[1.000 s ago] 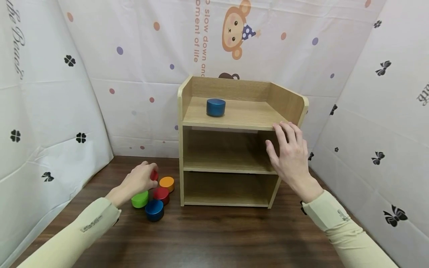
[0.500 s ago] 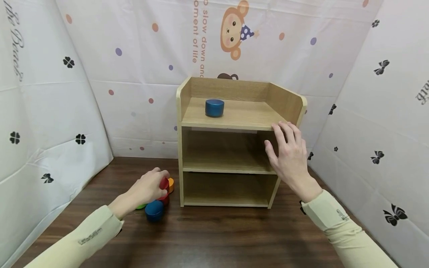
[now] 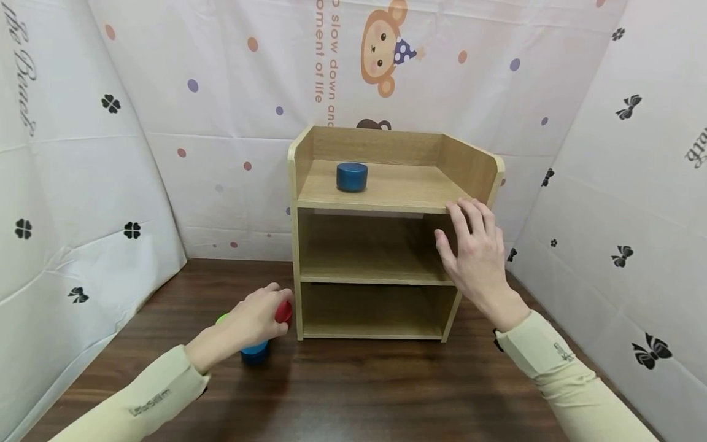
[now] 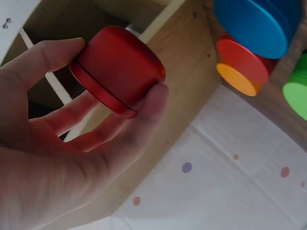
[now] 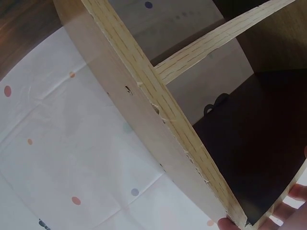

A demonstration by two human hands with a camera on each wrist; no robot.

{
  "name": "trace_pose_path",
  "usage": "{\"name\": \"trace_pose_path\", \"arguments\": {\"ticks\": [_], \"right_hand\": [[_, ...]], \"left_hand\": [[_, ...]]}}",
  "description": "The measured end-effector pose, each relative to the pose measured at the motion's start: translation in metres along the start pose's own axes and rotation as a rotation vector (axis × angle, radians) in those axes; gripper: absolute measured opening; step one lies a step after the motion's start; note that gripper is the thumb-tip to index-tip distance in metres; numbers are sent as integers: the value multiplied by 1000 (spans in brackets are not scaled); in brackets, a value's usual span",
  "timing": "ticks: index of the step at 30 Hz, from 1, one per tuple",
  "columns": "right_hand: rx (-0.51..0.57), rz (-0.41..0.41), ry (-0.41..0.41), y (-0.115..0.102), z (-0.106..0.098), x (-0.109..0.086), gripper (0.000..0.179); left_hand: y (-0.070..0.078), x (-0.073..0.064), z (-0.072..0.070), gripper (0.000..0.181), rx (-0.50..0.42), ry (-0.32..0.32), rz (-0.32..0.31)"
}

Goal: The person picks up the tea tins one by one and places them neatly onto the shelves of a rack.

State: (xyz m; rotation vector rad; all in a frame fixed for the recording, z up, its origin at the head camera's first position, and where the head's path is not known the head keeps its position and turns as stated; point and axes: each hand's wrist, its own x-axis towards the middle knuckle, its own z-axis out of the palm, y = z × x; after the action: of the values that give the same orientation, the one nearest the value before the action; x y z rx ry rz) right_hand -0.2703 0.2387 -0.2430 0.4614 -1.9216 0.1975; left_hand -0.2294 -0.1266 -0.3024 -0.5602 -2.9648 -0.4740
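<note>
My left hand (image 3: 255, 318) pinches a small round red tin (image 4: 117, 69) between thumb and fingers, beside the left side panel of a wooden shelf unit (image 3: 405, 189). In the left wrist view the tin is tilted and its seam shows. My right hand (image 3: 475, 255) rests its fingertips on the front edge of the top board, near the right end; in the right wrist view only some fingers (image 5: 288, 213) show at the lower right corner. On the top board stands a blue tin (image 3: 351, 177), towards the left.
On the dark table (image 3: 353, 393), left of the unit, stand another blue tin (image 3: 254, 353), a green tin (image 4: 298, 88), a second red tin (image 4: 244, 60) and an orange tin (image 4: 235, 81). My left hand partly covers this group in the head view. A printed cloth (image 3: 232, 80) hangs behind.
My left hand has carried the red tin rightwards, from over the group of tins to the unit's left side panel. My right hand has stayed on the board's edge.
</note>
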Motion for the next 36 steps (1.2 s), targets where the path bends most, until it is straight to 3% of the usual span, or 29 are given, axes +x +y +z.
{"name": "trace_pose_path", "arguments": {"ticks": [15, 28, 36], "right_hand": [[-6, -5, -15, 0, 0, 0, 47], [-5, 3, -9, 0, 0, -1, 46], [-1, -1, 0, 0, 2, -1, 46]], "left_hand": [[36, 8, -14, 36, -8, 20, 123], [71, 27, -45, 40, 24, 52, 258], [91, 40, -62, 40, 0, 55, 253]]}}
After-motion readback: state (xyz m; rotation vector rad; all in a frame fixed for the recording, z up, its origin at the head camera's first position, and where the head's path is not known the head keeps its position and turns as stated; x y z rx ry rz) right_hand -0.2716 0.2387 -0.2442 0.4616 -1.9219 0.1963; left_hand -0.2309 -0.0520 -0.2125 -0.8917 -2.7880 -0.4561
